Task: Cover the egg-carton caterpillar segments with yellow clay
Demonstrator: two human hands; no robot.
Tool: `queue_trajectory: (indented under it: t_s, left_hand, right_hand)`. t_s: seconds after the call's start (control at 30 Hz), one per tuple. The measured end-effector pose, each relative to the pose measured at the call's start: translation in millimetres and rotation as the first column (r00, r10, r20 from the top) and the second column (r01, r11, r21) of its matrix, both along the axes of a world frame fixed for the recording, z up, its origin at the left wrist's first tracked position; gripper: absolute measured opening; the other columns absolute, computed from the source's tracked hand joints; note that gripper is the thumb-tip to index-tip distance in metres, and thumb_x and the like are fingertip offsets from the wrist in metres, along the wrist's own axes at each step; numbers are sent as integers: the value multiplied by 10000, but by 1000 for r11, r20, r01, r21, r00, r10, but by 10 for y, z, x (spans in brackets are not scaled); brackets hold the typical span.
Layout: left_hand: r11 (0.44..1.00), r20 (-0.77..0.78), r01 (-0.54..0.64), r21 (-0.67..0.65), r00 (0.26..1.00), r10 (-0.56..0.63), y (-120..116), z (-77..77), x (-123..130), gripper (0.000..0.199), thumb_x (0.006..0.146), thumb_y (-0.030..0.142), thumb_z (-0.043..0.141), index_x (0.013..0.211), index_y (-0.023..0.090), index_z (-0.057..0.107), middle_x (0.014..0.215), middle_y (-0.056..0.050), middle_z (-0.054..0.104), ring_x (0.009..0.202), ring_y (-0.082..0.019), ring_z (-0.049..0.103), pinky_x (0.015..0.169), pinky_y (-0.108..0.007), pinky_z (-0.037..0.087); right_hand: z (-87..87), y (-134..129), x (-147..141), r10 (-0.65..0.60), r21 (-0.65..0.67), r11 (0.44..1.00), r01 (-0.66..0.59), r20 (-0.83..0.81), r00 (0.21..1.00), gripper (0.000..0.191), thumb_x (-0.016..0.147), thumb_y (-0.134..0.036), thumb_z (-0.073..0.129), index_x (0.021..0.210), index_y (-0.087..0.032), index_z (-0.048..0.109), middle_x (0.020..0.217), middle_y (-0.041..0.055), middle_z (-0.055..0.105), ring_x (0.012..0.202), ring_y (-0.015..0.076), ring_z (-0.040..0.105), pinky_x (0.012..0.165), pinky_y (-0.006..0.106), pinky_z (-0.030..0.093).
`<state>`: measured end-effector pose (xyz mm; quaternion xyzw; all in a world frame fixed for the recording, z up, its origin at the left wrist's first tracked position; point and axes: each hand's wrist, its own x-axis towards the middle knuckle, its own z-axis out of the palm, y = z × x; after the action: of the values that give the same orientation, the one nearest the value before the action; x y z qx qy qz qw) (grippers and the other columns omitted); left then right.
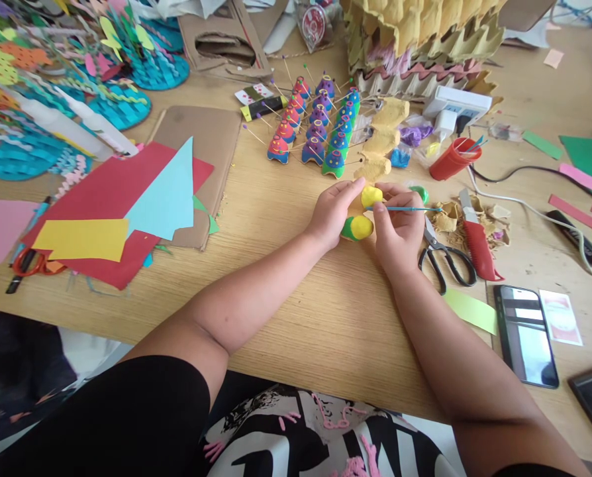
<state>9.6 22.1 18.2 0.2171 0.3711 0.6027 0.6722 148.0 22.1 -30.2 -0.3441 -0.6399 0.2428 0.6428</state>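
My left hand (330, 213) is closed around a small bumpy piece, its thumb beside a rounded yellow lump (371, 196). Below the thumb, a green and yellow rounded end (359, 228) sticks out; whether both parts are one egg-carton strip is hidden by my fingers. Pinched in my right hand (399, 228) is a thin blue stick (412, 209), its tip close to the yellow lump. Bare egg-carton bumps (374, 169) lie just beyond my hands. Farther left stand finished-looking rows of coloured bumps with pins, among them a green and blue strip (342, 129).
Right of my hands lie scissors (447, 255), a red-handled knife (479, 242) and a phone (527, 334). Behind them are a red cup (455, 159), a white power strip (459, 101) and stacked egg trays (415, 26). Coloured paper (97, 199) and cardboard (209, 139) lie left.
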Motion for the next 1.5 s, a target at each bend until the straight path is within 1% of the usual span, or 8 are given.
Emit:
queue_trajectory:
  t_s: [0.2, 0.37, 0.57, 0.73, 1.0, 1.2, 1.37, 1.5]
  left_hand:
    - [999, 29, 0, -37, 1000, 1, 0, 18, 3, 427, 1081, 578, 893, 907, 209, 767, 909, -37, 866, 1123, -268, 906, 1005, -356, 710]
    - [1000, 16, -3, -7, 1000, 3, 8, 18, -3, 382, 1095, 513, 885, 894, 209, 771, 915, -40, 862, 1153, -272, 899, 1027, -364, 696]
    - [1000, -26, -16, 23, 1000, 16, 7, 11, -25, 375, 1092, 492, 878, 871, 209, 772, 889, -22, 849, 1008, -218, 869, 908, -310, 660]
    - [1000, 3, -19, 0, 1000, 19, 15, 1, -30, 301, 1081, 436, 889, 911, 209, 789, 938, -33, 864, 1181, -272, 886, 1030, -364, 678]
    - [1000, 20, -21, -21, 1000, 21, 0, 38, -17, 409, 1065, 564, 902, 890, 211, 790, 902, -38, 862, 1109, -272, 893, 962, -356, 681]
    - [1000, 28, -15, -21, 999, 16, 0, 42, -22, 429, 1078, 597, 883, 897, 216, 802, 895, -40, 870, 1101, -272, 900, 960, -359, 686]
    - [1000, 41, -13, -26, 999, 14, 12, 35, -27, 460, 1049, 643, 898, 889, 219, 822, 894, -51, 880, 1112, -278, 905, 959, -358, 683]
    - [1000, 33, -2, -27, 999, 3, 13, 27, -28, 464, 1044, 666, 886, 923, 222, 832, 946, -57, 899, 1149, -284, 902, 981, -368, 682]
  right_hand:
    - [-1, 12, -16, -26, -12, 1000, 26, 18, 999, 407, 1108, -703, 789, 1051, -324, 654, 1269, 75, 856, 1223, 304, 844, 1149, 612, 715]
    - [2, 16, -17, 2, -15, 1000, -2, -13, 1000, 399, 1094, -691, 820, 1043, -330, 657, 1287, 73, 864, 1237, 309, 848, 1185, 637, 709]
    - [12, -4, 1, 46, -53, 997, -47, -24, 999, 407, 1094, -709, 817, 1063, -334, 663, 1365, 82, 854, 1328, 326, 839, 1271, 682, 672]
    - [-8, 7, -4, 29, -49, 998, -31, -24, 999, 384, 1098, -691, 820, 1068, -343, 661, 1378, 76, 867, 1289, 310, 857, 1212, 663, 715]
    - [30, -12, -10, 37, -67, 997, -40, -35, 999, 419, 1078, -713, 836, 1056, -327, 677, 1355, 87, 868, 1291, 319, 856, 1205, 652, 712]
    - [33, -11, -22, 50, -66, 996, -53, -39, 998, 373, 1096, -677, 827, 1094, -339, 670, 1333, 87, 861, 1249, 306, 865, 1072, 581, 758]
    - [40, -5, -20, 47, -57, 997, -49, -37, 998, 407, 1093, -703, 816, 1070, -333, 648, 1314, 84, 859, 1275, 319, 860, 1160, 636, 732]
    - [45, -7, -12, 56, -68, 996, -58, -35, 998, 408, 1091, -703, 820, 1077, -336, 643, 1329, 84, 859, 1284, 322, 856, 1190, 648, 720]
